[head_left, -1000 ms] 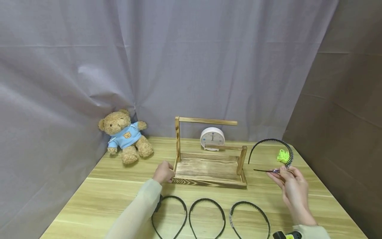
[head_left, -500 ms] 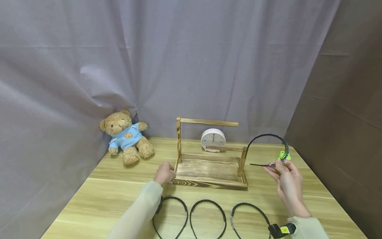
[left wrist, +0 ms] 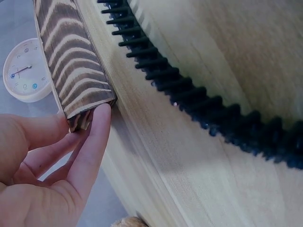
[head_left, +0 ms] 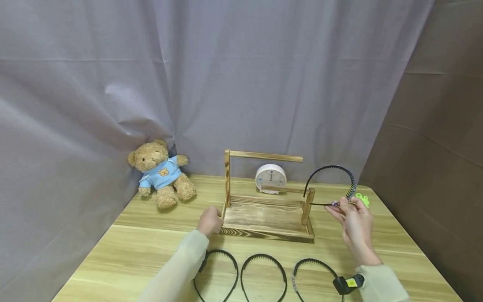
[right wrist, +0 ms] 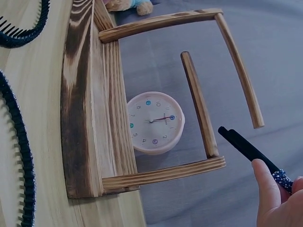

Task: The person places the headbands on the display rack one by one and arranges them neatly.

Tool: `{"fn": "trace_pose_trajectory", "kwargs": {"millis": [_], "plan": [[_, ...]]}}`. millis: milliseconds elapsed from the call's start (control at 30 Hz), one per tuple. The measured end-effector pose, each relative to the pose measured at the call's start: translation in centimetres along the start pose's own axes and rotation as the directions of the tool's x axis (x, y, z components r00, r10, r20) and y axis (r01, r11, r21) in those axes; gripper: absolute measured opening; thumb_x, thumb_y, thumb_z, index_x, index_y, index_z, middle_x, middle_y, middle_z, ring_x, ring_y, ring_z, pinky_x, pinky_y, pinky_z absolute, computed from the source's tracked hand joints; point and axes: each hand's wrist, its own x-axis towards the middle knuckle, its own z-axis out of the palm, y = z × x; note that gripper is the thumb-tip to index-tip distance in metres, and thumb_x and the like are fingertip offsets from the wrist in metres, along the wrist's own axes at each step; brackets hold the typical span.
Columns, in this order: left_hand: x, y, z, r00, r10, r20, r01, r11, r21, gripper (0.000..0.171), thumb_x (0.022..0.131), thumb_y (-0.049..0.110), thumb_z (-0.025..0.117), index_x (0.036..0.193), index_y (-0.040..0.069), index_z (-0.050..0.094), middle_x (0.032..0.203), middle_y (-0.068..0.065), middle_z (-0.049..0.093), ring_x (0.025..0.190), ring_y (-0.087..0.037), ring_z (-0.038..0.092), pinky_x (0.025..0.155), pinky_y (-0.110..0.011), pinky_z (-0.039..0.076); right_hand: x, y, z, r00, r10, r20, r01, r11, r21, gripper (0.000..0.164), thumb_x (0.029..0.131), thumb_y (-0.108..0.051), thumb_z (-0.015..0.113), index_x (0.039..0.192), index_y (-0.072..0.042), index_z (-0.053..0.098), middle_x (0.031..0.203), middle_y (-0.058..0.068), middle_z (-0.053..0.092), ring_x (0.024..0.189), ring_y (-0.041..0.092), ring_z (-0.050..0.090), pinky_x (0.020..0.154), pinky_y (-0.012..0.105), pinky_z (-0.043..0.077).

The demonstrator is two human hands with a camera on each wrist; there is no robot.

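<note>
My left hand [head_left: 210, 221] grips the front left corner of a wooden rack [head_left: 264, 233]. In the left wrist view, its thumb and fingers [left wrist: 94, 137] pinch the end of the striped tray edge. The rack has a tray base and two horizontal bars, a tall one from the left post and a lower one from the right post. My right hand [head_left: 356, 224] pinches a black toothed headband [head_left: 352, 184] near one glittery end. The headband is raised beside the rack's right post. In the right wrist view, its dark tips [right wrist: 244, 144] point toward the free bar ends.
Three more black headbands, at left [head_left: 237, 272], middle [head_left: 282, 272] and right [head_left: 320, 261], lie in front of the rack. A white clock [head_left: 271, 177] stands behind it. A teddy bear [head_left: 162, 174] sits back left. A neon-green item [head_left: 363, 200] lies behind my right hand.
My right hand has moved left and slightly away with the headband, bringing its ends to the rack's right post. The left hand keeps its grip on the corner; the rack stays put.
</note>
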Motion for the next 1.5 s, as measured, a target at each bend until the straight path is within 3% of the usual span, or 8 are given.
{"fn": "trace_pose_trajectory", "kwargs": {"millis": [333, 567, 1100, 1500], "plan": [[0.0, -0.1, 0.0, 1.000, 0.014, -0.009, -0.014, 1.000, 0.016, 0.029, 0.087, 0.000, 0.066, 0.114, -0.012, 0.062, 0.101, -0.026, 0.069, 0.052, -0.014, 0.064, 0.059, -0.028, 0.057, 0.9, 0.3, 1.0, 0.999, -0.034, -0.017, 0.033, 0.998, -0.062, 0.014, 0.097, -0.009, 0.057, 0.096, -0.001, 0.046, 0.085, 0.004, 0.062, 0.076, 0.017, 0.070, 0.082, 0.032, 0.058], [0.0, 0.0, -0.2, 1.000, 0.006, -0.002, -0.006, 1.000, 0.019, 0.030, 0.088, 0.001, 0.066, 0.115, -0.012, 0.062, 0.115, -0.030, 0.065, 0.056, -0.018, 0.067, 0.061, -0.029, 0.058, 1.7, 0.6, 1.9, 0.997, -0.057, -0.056, 0.051, 0.993, -0.105, 0.010, 0.098, -0.005, 0.053, 0.095, 0.001, 0.045, 0.086, 0.004, 0.061, 0.074, 0.017, 0.069, 0.079, 0.031, 0.059], [-0.2, -0.5, 0.5, 1.000, 0.004, 0.001, -0.004, 1.000, -0.001, 0.027, 0.087, -0.001, 0.065, 0.112, -0.012, 0.063, 0.111, -0.030, 0.066, 0.053, -0.015, 0.064, 0.061, -0.030, 0.058, 2.7, 1.8, 3.2, 0.992, -0.092, -0.081, 0.074, 0.976, -0.204, 0.009, 0.098, -0.004, 0.053, 0.093, 0.000, 0.047, 0.087, 0.000, 0.060, 0.071, 0.009, 0.068, 0.074, 0.026, 0.060], [0.1, -0.2, 0.2, 1.000, 0.004, -0.015, -0.004, 1.000, -0.003, 0.028, 0.087, -0.001, 0.066, 0.113, -0.012, 0.063, 0.111, -0.029, 0.066, 0.052, -0.014, 0.063, 0.057, -0.027, 0.056, 3.7, 1.5, 5.3, 0.984, -0.178, -0.007, 0.166, 0.934, -0.315, 0.010, 0.097, -0.006, 0.057, 0.099, 0.003, 0.054, 0.087, 0.001, 0.062, 0.075, 0.011, 0.067, 0.074, 0.025, 0.059]]}}
